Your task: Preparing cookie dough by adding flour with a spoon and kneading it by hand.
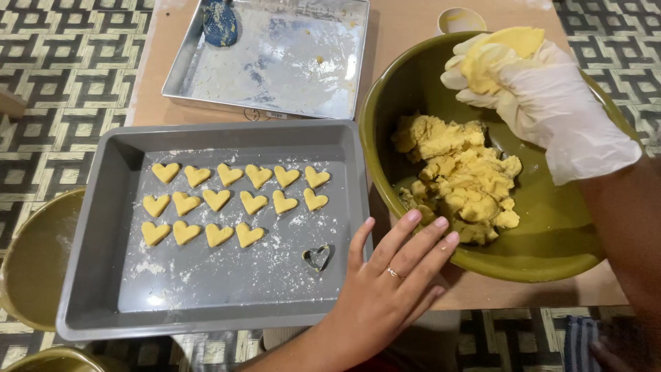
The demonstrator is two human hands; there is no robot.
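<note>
Patterned floor surrounds the table (403, 27); gloved right hand (544, 93) clenches a dough lump (499, 52) above the green bowl (551, 238) at the right edge; bare left hand (385, 286), fingers spread, holds nothing, touching the bowl beside the grey tray (96, 227).

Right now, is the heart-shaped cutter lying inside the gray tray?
Yes, the heart-shaped cutter lies on the floured floor of the gray tray, below the dough hearts.

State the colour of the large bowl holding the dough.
Olive green bowl, seen in the head view.
</note>
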